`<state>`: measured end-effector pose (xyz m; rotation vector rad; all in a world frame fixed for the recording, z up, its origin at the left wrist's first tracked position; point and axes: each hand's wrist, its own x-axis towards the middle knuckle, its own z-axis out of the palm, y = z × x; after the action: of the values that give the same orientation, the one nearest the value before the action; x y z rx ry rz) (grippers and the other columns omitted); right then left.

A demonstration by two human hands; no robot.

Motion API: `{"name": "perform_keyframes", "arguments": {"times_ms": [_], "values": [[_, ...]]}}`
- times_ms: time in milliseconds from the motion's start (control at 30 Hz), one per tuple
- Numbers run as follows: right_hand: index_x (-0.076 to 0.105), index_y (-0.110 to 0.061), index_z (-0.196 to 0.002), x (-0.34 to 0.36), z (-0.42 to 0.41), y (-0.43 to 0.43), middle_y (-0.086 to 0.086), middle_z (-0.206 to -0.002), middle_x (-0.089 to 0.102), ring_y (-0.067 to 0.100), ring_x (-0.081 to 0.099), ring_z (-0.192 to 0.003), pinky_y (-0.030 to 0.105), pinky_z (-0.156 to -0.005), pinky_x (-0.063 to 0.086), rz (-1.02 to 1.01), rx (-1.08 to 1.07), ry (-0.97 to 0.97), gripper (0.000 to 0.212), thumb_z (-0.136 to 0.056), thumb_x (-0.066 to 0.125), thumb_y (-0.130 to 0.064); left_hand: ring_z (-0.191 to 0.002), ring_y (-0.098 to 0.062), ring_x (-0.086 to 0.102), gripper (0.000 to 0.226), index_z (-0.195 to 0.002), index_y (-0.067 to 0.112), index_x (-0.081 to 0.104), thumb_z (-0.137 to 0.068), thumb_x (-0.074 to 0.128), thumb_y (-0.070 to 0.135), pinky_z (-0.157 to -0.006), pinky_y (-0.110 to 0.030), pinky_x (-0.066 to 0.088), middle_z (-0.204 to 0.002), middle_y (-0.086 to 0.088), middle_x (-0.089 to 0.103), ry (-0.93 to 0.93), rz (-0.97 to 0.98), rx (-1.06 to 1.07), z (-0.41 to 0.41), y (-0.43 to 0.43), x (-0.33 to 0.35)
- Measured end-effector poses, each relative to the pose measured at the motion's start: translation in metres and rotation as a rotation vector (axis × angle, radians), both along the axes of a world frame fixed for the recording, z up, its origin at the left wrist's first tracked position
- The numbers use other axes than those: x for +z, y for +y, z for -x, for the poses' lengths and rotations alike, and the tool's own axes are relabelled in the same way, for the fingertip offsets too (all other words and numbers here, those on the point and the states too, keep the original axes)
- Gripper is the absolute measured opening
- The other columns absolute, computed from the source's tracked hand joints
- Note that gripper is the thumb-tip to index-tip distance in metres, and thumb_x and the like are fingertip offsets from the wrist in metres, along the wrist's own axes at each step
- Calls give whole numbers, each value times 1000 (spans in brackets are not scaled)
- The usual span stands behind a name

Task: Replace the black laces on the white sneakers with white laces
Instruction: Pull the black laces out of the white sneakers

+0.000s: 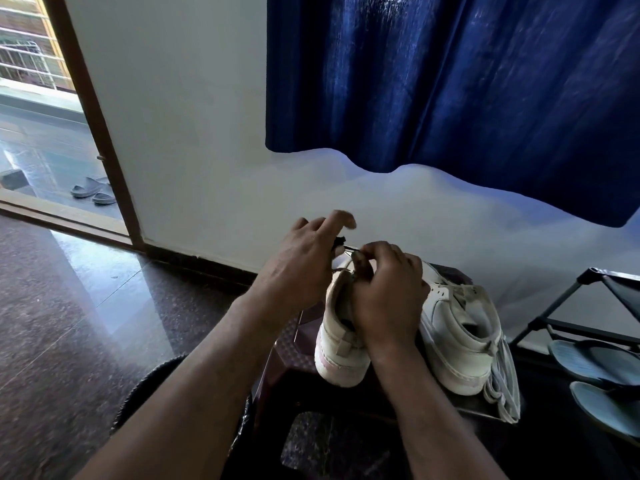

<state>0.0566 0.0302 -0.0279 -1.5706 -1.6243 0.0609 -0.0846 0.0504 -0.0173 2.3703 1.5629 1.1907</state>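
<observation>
Two white sneakers stand heel-toward-me on a dark plastic stool (298, 344). My hands work over the left sneaker (341, 344). The black lace (341, 242) shows between them, and my left hand (304, 265) pinches a bunch of it, its other fingers lifted. My right hand (388, 296) covers the shoe's tongue, its curled fingers gripping the lace near the eyelets. The right sneaker (460, 337) stands untouched, its eyelets showing no lace. White laces (502, 386) hang off the stool's right edge beside it.
A black shoe rack (568, 306) with blue-grey slippers (595, 362) stands at right. A blue curtain (450, 81) hangs over the white wall. An open doorway at left shows grey slippers (91, 190) outside. The dark floor is polished stone.
</observation>
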Motion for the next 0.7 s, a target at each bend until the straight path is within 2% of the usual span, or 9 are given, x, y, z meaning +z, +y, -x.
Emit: {"name": "perform_keyframes", "arguments": {"times_ms": [67, 167, 267, 333, 400, 467, 533, 567, 700], "values": [[66, -26, -107, -2, 3, -6, -8, -118, 66, 28, 49, -120, 47, -91, 37, 84, 3, -41, 14, -99, 58, -34, -90, -26, 53, 22, -109, 23, 63, -101, 46, 35, -88, -38, 44, -95, 6, 61, 24, -38, 52, 2, 6, -3], [66, -28, -111, -4, 3, -7, -5, -125, 65, 31, 49, -122, 48, -97, 41, 165, -4, -48, 19, -99, 54, -36, -95, -27, 52, 19, -100, 17, 64, -103, 45, 23, -86, -29, 35, -96, 6, 61, -127, -1, 100, -5, 8, -2], [66, -30, -113, -4, 1, -1, -5, -125, 65, 31, 49, -123, 47, -99, 41, 197, -25, -44, 20, -100, 52, -35, -94, -14, 60, 21, -95, 20, 61, -110, 48, 15, -84, -40, 46, -93, 12, 69, -763, 212, -27, -15, -3, 17], [68, -30, -110, -6, 1, 2, -6, -121, 66, 30, 50, -120, 46, -98, 41, 180, -41, -46, 19, -99, 52, -34, -86, -17, 67, 24, -94, 15, 60, -112, 45, 15, -93, -50, 53, -86, 1, 71, -1270, 268, -228, -14, -12, 37], [69, -30, -106, -7, 0, 5, -6, -119, 65, 29, 50, -118, 47, -96, 40, 161, -62, -33, 18, -101, 52, -35, -67, -18, 59, 22, -93, 12, 55, -111, 44, 13, -87, -44, 59, -74, -3, 59, -1600, 235, -378, -6, -17, 52], [68, -29, -107, -7, -3, 8, -6, -119, 65, 28, 49, -117, 48, -95, 41, 160, -85, 4, 17, -103, 52, -35, -60, -11, 43, 16, -92, 15, 51, -108, 49, 14, -66, -30, 51, -71, 2, 47, -1524, 156, -329, 7, -17, 55], [67, -28, -105, -6, -7, 10, -5, -114, 67, 28, 50, -113, 50, -94, 43, 100, -68, 62, 15, -103, 53, -34, -62, -8, 39, 5, -98, 14, 52, -98, 54, 19, -61, -24, 40, -74, 6, 44, -1306, 165, -268, 14, -16, 49], [67, -28, -104, -5, -9, 9, -4, -110, 69, 29, 52, -111, 50, -92, 45, 50, -34, 89, 14, -102, 54, -32, -63, -7, 39, 12, -103, 13, 54, -95, 56, 21, -60, -23, 38, -75, 7, 44, -1246, 206, -251, 13, -16, 44], [73, -26, -103, 2, -12, -2, -13, -99, 73, 16, 63, -98, 32, -84, 45, -34, 187, 156, 13, -100, 60, -27, -63, -10, 37, 26, -92, 15, 58, -105, 52, 38, -62, -27, 34, -73, 5, 42, -1388, 350, -294, 9, -21, 43]]}}
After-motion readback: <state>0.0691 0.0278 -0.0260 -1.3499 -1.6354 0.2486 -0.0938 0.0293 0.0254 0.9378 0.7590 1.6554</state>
